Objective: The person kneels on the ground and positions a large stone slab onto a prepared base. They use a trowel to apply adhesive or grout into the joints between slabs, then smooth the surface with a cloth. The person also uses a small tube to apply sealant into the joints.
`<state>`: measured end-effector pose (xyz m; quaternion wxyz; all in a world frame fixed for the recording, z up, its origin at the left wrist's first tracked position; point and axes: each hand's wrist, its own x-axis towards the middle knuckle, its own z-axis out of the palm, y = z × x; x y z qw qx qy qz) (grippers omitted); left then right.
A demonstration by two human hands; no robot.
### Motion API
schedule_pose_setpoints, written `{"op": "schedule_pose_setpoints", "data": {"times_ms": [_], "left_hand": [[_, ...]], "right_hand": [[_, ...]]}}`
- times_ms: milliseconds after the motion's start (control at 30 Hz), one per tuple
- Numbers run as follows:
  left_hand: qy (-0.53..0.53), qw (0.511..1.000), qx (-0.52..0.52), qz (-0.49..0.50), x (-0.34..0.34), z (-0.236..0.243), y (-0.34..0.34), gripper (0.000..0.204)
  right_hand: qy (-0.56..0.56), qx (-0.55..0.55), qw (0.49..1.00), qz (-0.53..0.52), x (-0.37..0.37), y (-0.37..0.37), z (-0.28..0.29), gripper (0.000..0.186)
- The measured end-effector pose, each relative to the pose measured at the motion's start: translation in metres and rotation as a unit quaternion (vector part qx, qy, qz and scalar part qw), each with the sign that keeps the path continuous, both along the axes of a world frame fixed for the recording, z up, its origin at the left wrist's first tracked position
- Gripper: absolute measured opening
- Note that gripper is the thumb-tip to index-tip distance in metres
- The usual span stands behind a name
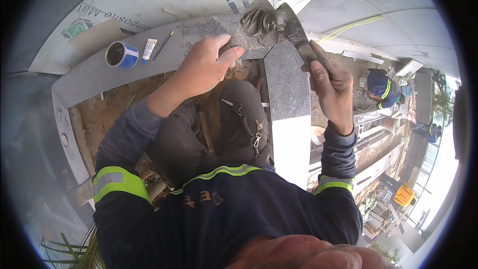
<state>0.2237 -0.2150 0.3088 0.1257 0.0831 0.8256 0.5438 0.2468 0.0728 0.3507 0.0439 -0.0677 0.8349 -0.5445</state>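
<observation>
My right hand [332, 82] grips a putty knife [297, 31], its dark blade angled up and left. The blade lies against a glossy lump of dark grey paste [261, 21], which sits on a smeared flat piece at the corner of a grey stone ledge [191, 35]. My left hand [206, 65] hovers over the ledge just left of the paste. Its thumb and forefinger stand apart, and nothing shows between them; the other fingers are hidden. Farther left on the ledge are a blue-and-white tin [122, 55], a small white tube [149, 50] and a thin dark stick [163, 46].
Beyond the ledge lies printed white sheeting [164, 2]. A speckled stone slab [287, 82] runs along my right side, and my knees are in a dirt-filled recess [117, 97]. Other people work at right, one in a dark striped top [382, 88], another in orange [404, 195].
</observation>
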Motion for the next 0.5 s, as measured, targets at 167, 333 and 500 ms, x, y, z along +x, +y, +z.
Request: {"op": "schedule_pose_setpoints", "data": {"times_ms": [167, 333, 500], "left_hand": [[-0.087, 0.994, 0.061, -0.024, 0.004, 0.006, -0.001, 0.032], [-0.113, 0.989, 0.083, -0.039, 0.002, 0.008, -0.003, 0.033], [-0.16, 0.984, 0.062, -0.044, 0.002, 0.007, -0.004, 0.033]], "right_hand": [[0.247, 0.252, 0.93, 0.098, -0.013, 0.011, 0.03, 0.042], [0.318, 0.389, 0.859, 0.1, -0.018, 0.004, 0.028, 0.046], [0.3, 0.358, 0.868, 0.168, -0.025, 0.009, 0.035, 0.042]]}}
